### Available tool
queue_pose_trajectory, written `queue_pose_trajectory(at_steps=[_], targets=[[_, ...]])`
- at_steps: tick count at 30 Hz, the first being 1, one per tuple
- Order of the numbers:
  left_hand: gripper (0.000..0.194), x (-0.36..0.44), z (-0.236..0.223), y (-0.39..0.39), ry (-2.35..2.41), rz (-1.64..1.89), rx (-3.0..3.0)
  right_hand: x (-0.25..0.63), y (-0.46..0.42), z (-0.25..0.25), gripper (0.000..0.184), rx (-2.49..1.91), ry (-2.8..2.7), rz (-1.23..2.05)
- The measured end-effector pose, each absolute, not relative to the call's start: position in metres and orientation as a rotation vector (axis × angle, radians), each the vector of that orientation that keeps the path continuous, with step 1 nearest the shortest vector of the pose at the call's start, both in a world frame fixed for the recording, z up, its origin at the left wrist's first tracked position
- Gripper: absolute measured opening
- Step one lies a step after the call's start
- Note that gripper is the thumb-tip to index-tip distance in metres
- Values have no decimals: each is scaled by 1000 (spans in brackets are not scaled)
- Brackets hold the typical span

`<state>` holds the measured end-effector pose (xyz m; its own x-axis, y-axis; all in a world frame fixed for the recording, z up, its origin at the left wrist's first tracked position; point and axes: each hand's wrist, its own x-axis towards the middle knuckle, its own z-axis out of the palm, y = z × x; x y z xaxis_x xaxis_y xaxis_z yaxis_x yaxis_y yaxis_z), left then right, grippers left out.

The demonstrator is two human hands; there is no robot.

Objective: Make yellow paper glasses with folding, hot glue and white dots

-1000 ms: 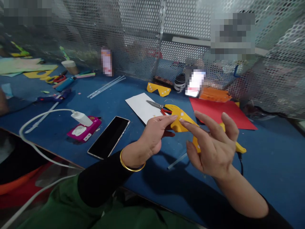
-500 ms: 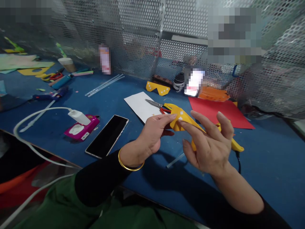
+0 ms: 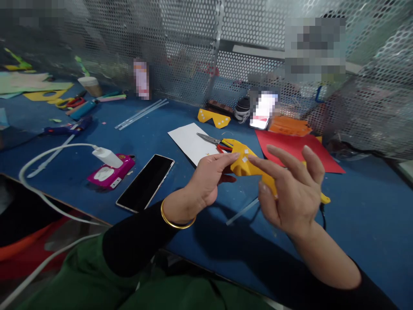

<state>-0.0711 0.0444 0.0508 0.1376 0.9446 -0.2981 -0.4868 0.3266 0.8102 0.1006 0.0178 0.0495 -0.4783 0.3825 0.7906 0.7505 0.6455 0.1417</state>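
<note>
My left hand [image 3: 206, 181] pinches a yellow paper piece [image 3: 239, 167] at its left edge, thumb on top. Small white squares are stuck on its face. Over the paper's right part, my right hand [image 3: 290, 196] has its fingers spread, the index fingertip at or just beside one white square. Whether it touches cannot be made out. Scissors [image 3: 211, 139] with red and yellow handles lie behind the paper, on a white sheet [image 3: 184, 137]. A yellow tool [image 3: 325, 199] with a black cord is mostly hidden by my right hand.
A phone [image 3: 146, 183] and a pink power socket [image 3: 111, 172] with a white cable lie left. Further back are a yellow mask-shaped cutout [image 3: 213, 119], a lit phone [image 3: 263, 112], red paper [image 3: 290, 148] and clear sticks [image 3: 142, 115]. A perforated metal screen [image 3: 190, 51] borders the table.
My right hand has moved slightly right, and its thumb has drawn away from the paper. My left hand stays in place, holding the paper.
</note>
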Motion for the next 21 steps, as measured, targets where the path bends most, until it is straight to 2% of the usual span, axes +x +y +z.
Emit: queue_pose_trajectory(at_steps=[3,6,9,11,15,21], targets=[[10,-71,51,45,919,1138,603,106,20,56,27,-1082,-2004,-492],[10,-70,51,45,915,1144,592,114,27,60,15,-1306,-1946,-204],[9,-70,50,45,914,1133,597,120,32,60,19,-1434,-1886,183],[9,-70,49,45,913,1119,612,121,34,61,23,-1479,-1816,329],[12,-71,48,46,905,1046,689,121,34,63,25,-1516,-1735,285],[3,-71,51,45,991,968,769,125,36,60,24,-1504,-1753,253]])
